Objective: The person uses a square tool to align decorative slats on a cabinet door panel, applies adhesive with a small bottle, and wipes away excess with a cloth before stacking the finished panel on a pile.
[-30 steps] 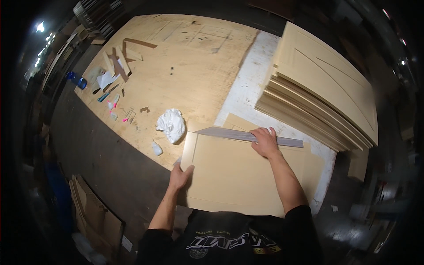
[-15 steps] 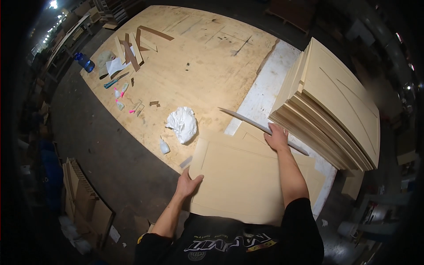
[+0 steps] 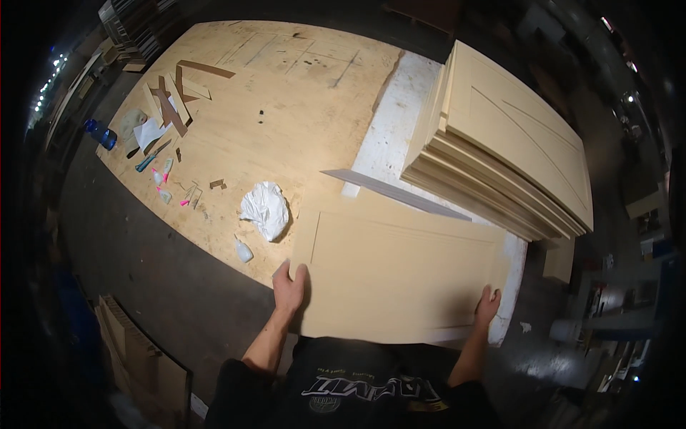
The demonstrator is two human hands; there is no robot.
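A flat beige door-like panel (image 3: 400, 275) with a grooved frame lies in front of me at the table's near edge. At its left edge my left hand (image 3: 289, 287) is closed, the thumb by the panel's face and the fingers outside. My right hand (image 3: 487, 306) grips the right edge, its fingers partly hidden by the panel. Beyond the far edge, a long thin grey strip (image 3: 400, 193) slants across the white board, touched by neither hand. Left of the panel are a crumpled white cloth (image 3: 266, 211) and a small white squeeze bottle (image 3: 244, 251).
A tall stack of beige panels (image 3: 500, 136) stands at the right on a white board (image 3: 393, 118). Brown and beige strips (image 3: 175, 96), a blue-handled knife (image 3: 151, 156), small glue bottles (image 3: 163, 179) and a blue bottle (image 3: 100, 134) lie along the wooden table's (image 3: 300, 136) left side.
My right hand has let go of the grey strip and moved down to the panel's right edge. The strip now lies beyond the panel, its broad face showing. My view has shifted rightward.
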